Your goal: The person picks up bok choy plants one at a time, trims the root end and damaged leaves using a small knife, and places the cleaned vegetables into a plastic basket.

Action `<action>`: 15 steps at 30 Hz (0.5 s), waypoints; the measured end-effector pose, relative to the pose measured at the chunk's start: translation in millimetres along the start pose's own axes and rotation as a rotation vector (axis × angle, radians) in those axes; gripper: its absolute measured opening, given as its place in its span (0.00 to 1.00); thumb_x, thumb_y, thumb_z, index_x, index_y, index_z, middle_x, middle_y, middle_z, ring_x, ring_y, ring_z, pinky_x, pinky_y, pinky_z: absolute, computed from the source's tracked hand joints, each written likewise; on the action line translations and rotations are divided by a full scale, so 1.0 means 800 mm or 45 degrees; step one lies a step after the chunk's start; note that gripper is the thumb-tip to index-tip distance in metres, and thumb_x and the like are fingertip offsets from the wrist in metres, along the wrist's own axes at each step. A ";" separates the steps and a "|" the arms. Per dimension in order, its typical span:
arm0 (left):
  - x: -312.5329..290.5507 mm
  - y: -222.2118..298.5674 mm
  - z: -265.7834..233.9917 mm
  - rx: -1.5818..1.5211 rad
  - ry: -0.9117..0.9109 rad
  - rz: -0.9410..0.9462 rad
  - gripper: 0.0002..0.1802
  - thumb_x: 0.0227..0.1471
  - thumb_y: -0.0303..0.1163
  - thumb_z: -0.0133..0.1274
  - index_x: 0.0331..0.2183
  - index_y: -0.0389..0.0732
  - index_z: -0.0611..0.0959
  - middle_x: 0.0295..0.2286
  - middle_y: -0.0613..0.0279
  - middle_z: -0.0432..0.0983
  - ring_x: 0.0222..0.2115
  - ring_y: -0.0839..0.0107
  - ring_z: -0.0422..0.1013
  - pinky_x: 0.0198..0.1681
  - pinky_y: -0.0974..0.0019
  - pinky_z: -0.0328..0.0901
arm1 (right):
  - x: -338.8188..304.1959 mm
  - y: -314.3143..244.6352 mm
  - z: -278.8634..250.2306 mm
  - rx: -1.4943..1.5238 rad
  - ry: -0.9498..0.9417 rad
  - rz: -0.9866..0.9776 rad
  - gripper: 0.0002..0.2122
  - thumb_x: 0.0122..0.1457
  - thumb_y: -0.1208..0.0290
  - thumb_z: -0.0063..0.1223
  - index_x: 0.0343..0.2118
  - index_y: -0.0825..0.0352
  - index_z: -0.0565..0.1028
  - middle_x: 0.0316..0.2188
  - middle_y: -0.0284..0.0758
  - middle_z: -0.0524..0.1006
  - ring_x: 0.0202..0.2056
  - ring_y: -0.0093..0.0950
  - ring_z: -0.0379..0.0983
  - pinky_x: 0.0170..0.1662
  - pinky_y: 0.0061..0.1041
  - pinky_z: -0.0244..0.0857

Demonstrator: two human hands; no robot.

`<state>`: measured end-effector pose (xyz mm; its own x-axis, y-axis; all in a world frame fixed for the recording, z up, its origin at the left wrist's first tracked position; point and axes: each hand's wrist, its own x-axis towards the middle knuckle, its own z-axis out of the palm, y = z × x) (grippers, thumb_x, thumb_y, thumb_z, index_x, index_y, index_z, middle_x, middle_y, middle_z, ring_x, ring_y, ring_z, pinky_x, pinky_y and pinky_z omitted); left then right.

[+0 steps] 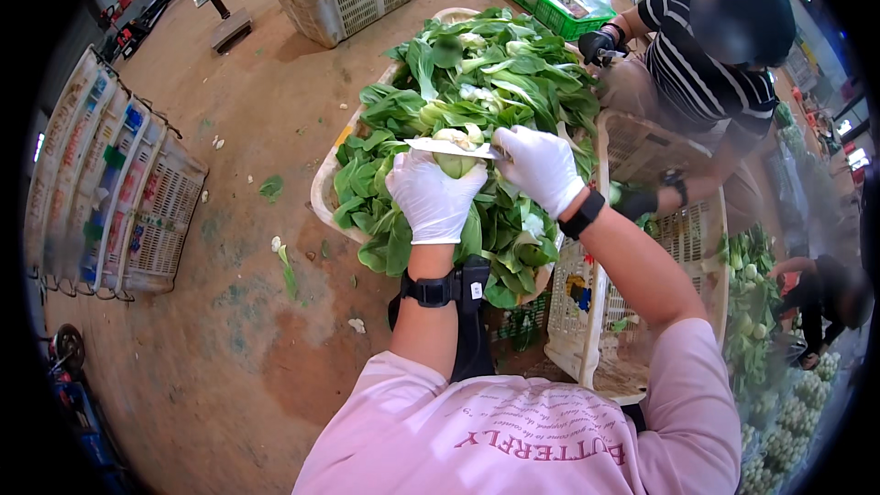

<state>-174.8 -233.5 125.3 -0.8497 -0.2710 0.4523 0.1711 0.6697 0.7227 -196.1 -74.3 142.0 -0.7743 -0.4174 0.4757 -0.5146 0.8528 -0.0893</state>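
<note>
In a white glove, my left hand (435, 200) is closed around a head of bok choy (455, 166), its pale base pointing away from me. My right hand (541, 170), also gloved, grips a knife (429, 145) whose flat blade lies across the base of that head. Trimmed pale stem pieces (454, 136) sit at the blade's far side. Both hands are above a big heap of leafy bok choy (495, 92). The heap overflows a whitish plastic crate (323, 191), whose rim shows on the left.
A tall slatted crate (587, 348) stands at my right. Beyond it a co-worker (697, 73) in dark gloves reaches toward it. A green crate (550, 14) holds plastic film. Nested crates (119, 183) stand left, stacked crates (348, 0) and a scale (229, 29) farther off. Leaf scraps (287, 270) litter the floor.
</note>
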 end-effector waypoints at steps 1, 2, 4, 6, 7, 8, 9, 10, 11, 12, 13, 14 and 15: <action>0.000 0.000 -0.001 0.111 0.027 0.038 0.24 0.25 0.34 0.68 0.30 0.38 0.80 0.26 0.56 0.76 0.30 0.59 0.73 0.35 0.59 0.67 | 0.005 0.002 0.001 -0.001 -0.036 0.021 0.04 0.51 0.66 0.53 0.27 0.58 0.72 0.20 0.35 0.74 0.23 0.38 0.74 0.24 0.36 0.67; 0.000 -0.002 -0.002 0.055 0.059 0.017 0.26 0.24 0.38 0.68 0.32 0.40 0.78 0.27 0.57 0.75 0.31 0.58 0.72 0.36 0.58 0.64 | 0.012 0.011 0.004 -0.071 -0.158 0.136 0.04 0.51 0.66 0.52 0.28 0.59 0.73 0.22 0.36 0.75 0.24 0.39 0.74 0.26 0.38 0.67; 0.003 -0.008 -0.005 -0.054 0.121 -0.011 0.31 0.23 0.45 0.66 0.34 0.44 0.75 0.29 0.59 0.72 0.34 0.56 0.68 0.38 0.56 0.60 | 0.027 0.040 0.015 -0.211 -0.393 0.374 0.05 0.52 0.67 0.50 0.29 0.60 0.74 0.25 0.39 0.77 0.27 0.42 0.76 0.28 0.40 0.68; 0.003 -0.004 -0.007 -0.207 0.195 0.136 0.34 0.23 0.40 0.68 0.36 0.41 0.73 0.31 0.56 0.70 0.37 0.54 0.66 0.41 0.54 0.59 | 0.021 0.083 0.014 -0.219 -0.437 0.526 0.07 0.52 0.67 0.48 0.30 0.60 0.76 0.28 0.42 0.78 0.31 0.43 0.76 0.33 0.42 0.69; 0.003 -0.015 -0.001 -0.221 0.203 0.165 0.34 0.24 0.41 0.69 0.37 0.40 0.73 0.32 0.55 0.69 0.37 0.54 0.66 0.42 0.54 0.60 | 0.013 0.075 0.003 -0.164 -0.428 0.556 0.07 0.52 0.66 0.48 0.31 0.60 0.76 0.26 0.42 0.78 0.32 0.43 0.76 0.35 0.42 0.69; 0.004 -0.024 0.004 -0.235 0.210 0.194 0.35 0.25 0.42 0.70 0.37 0.40 0.73 0.33 0.54 0.69 0.37 0.54 0.66 0.42 0.53 0.60 | 0.016 0.071 -0.005 -0.022 -0.375 0.573 0.09 0.52 0.64 0.48 0.32 0.60 0.76 0.27 0.43 0.78 0.33 0.45 0.75 0.37 0.41 0.68; 0.006 -0.019 0.009 -0.366 0.214 0.113 0.36 0.26 0.43 0.70 0.38 0.39 0.73 0.34 0.53 0.69 0.37 0.55 0.66 0.42 0.54 0.60 | 0.019 0.067 -0.015 0.123 -0.344 0.594 0.09 0.53 0.64 0.49 0.33 0.61 0.76 0.26 0.44 0.78 0.31 0.42 0.75 0.35 0.38 0.68; 0.008 -0.014 0.013 -0.496 0.218 0.032 0.37 0.27 0.45 0.71 0.38 0.39 0.73 0.34 0.52 0.68 0.37 0.55 0.66 0.43 0.55 0.61 | 0.023 0.063 -0.020 0.268 -0.311 0.616 0.10 0.53 0.63 0.50 0.33 0.62 0.76 0.26 0.44 0.77 0.29 0.40 0.76 0.33 0.35 0.68; 0.000 -0.021 0.015 -0.494 0.208 0.009 0.38 0.27 0.48 0.71 0.38 0.39 0.72 0.35 0.53 0.69 0.38 0.55 0.66 0.42 0.56 0.61 | 0.010 0.056 -0.015 0.753 -0.257 0.698 0.12 0.53 0.62 0.54 0.35 0.65 0.75 0.23 0.39 0.76 0.25 0.29 0.73 0.31 0.28 0.66; 0.001 -0.014 0.015 -0.414 0.145 -0.018 0.38 0.26 0.48 0.71 0.38 0.39 0.72 0.34 0.54 0.70 0.38 0.55 0.67 0.42 0.56 0.61 | 0.009 0.045 -0.020 1.355 -0.203 0.708 0.16 0.52 0.64 0.59 0.39 0.69 0.73 0.24 0.32 0.74 0.25 0.20 0.69 0.30 0.23 0.64; -0.002 -0.008 0.011 -0.326 0.076 -0.060 0.38 0.26 0.49 0.71 0.38 0.39 0.72 0.34 0.54 0.70 0.39 0.55 0.67 0.42 0.56 0.61 | 0.009 0.021 -0.034 1.457 -0.226 0.702 0.19 0.51 0.64 0.62 0.41 0.69 0.72 0.25 0.31 0.73 0.26 0.21 0.68 0.31 0.24 0.64; -0.008 -0.006 0.006 -0.228 0.007 -0.104 0.39 0.25 0.49 0.71 0.38 0.39 0.72 0.34 0.55 0.70 0.39 0.54 0.67 0.42 0.57 0.61 | 0.010 -0.002 -0.044 1.569 -0.254 0.697 0.22 0.49 0.64 0.64 0.43 0.70 0.70 0.27 0.29 0.72 0.27 0.21 0.68 0.32 0.24 0.64; -0.009 -0.009 0.014 -0.240 -0.016 -0.045 0.40 0.23 0.50 0.71 0.38 0.40 0.71 0.33 0.55 0.71 0.37 0.54 0.68 0.40 0.55 0.62 | 0.008 -0.008 -0.032 1.462 -0.204 0.488 0.24 0.47 0.63 0.66 0.43 0.69 0.70 0.28 0.31 0.73 0.28 0.22 0.68 0.33 0.24 0.65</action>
<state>-175.0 -228.9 110.8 -0.8627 -0.2827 0.4192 0.2305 0.5181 0.8237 -188.3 -74.7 168.3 -0.9423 -0.3030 0.1425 -0.2062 0.1897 -0.9600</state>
